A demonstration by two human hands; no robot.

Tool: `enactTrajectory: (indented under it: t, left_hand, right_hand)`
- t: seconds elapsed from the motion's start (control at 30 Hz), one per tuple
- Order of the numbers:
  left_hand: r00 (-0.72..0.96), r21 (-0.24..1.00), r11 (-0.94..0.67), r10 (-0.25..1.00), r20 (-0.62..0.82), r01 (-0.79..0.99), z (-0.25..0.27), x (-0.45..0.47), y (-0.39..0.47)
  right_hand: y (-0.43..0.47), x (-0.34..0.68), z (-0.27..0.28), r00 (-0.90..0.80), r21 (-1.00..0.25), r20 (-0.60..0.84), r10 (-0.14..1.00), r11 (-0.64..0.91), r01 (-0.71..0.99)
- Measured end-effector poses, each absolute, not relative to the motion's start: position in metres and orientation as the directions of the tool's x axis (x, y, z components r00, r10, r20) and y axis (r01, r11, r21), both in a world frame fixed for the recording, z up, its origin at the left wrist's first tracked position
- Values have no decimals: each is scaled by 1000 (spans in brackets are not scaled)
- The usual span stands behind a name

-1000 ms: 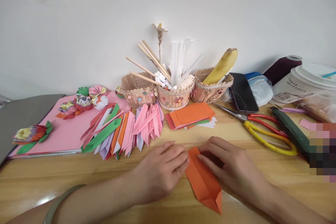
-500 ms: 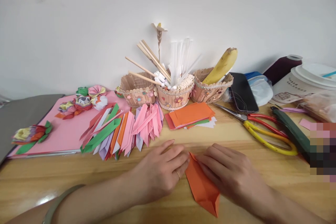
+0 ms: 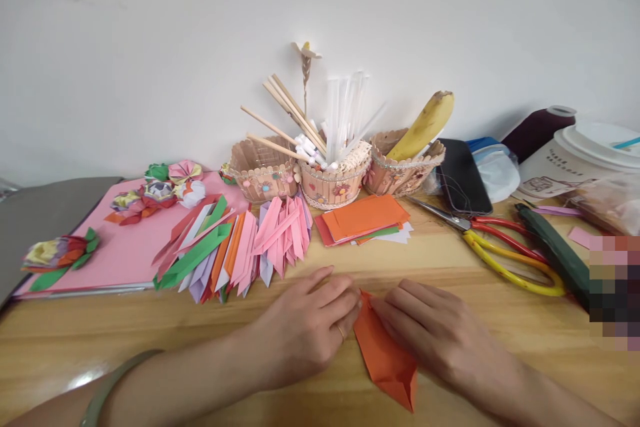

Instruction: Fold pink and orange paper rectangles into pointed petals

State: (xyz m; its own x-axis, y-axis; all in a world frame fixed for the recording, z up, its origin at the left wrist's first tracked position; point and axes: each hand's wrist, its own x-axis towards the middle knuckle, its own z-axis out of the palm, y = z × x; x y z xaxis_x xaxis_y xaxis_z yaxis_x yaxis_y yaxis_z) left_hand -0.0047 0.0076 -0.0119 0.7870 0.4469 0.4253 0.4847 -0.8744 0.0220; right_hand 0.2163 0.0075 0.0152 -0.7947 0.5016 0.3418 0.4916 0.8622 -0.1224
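An orange folded sheet of paper [image 3: 384,357] lies on the wooden table between my two hands, its corners creased to points at the far and near ends. My left hand [image 3: 313,323] holds the sheet's upper left edge with bent fingertips; its thumb is hidden. From the other side, my right hand [image 3: 435,330] has its fingers closed together and pressed on the paper's upper right part. Beyond my hands is a stack of orange and other coloured paper slips [image 3: 367,217]. To the left lie many folded paper strips [image 3: 240,250] in pink, green, purple and orange.
Along the wall stand decorated baskets [image 3: 334,185], holding sticks and clear tubes, and one with a banana [image 3: 425,123]. Red-and-yellow scissors [image 3: 510,267], a phone [image 3: 463,177] and a white tub [image 3: 565,160] are at right. Paper flowers [image 3: 159,193] rest on pink sheets [image 3: 117,250].
My right fingertips have shifted very slightly left along the upper part of the orange paper. The view has moved a little; otherwise things look the same.
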Motion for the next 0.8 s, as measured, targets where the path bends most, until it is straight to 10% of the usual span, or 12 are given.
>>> enactTrajectory:
  t: [0.8]
  left_hand:
    - [812, 15, -878, 448, 373, 478, 1, -6, 6]
  right_hand:
    - [13, 218, 10, -794, -285, 122, 595, 787, 546]
